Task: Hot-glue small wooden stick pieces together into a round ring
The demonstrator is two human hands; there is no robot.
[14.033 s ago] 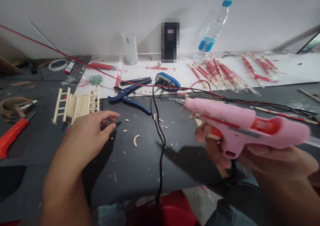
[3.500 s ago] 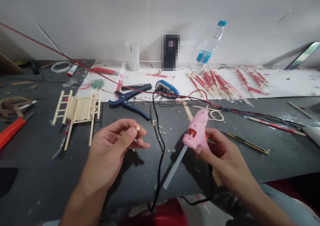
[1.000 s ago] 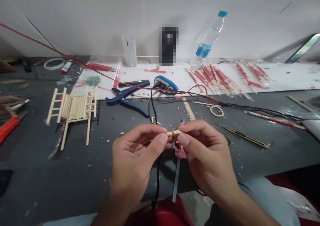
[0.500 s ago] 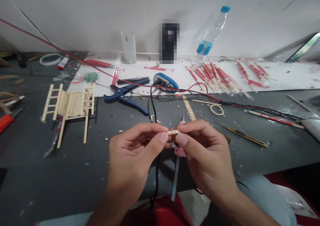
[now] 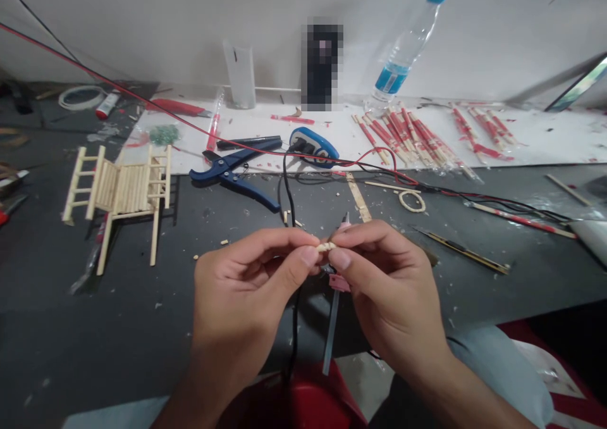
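Between both hands is a small pale notched stick piece [image 5: 325, 247]. My left hand [image 5: 253, 290] pinches its left end between thumb and fingers. The right end is pinched by my right hand [image 5: 391, 283], its thumb close to the left one. Behind and below the fingers lies a pink glue gun [image 5: 339, 282], partly hidden, with a clear glue stick [image 5: 331, 334] pointing toward me. A ring of pale stick [image 5: 411, 201] rests on the grey table beyond my right hand.
A small stick chair [image 5: 126, 188] stands at left. Blue cutters [image 5: 237, 179], a blue power socket [image 5: 313, 145] and a black cable [image 5: 289, 188] lie ahead. Red-wrapped sticks [image 5: 412, 135], a bottle [image 5: 403, 55] and a craft knife [image 5: 462, 250] are toward the right.
The view has shifted slightly, so most table items appear a little higher and the chair farther left. Both hands still pinch the piece, which now looks straighter.
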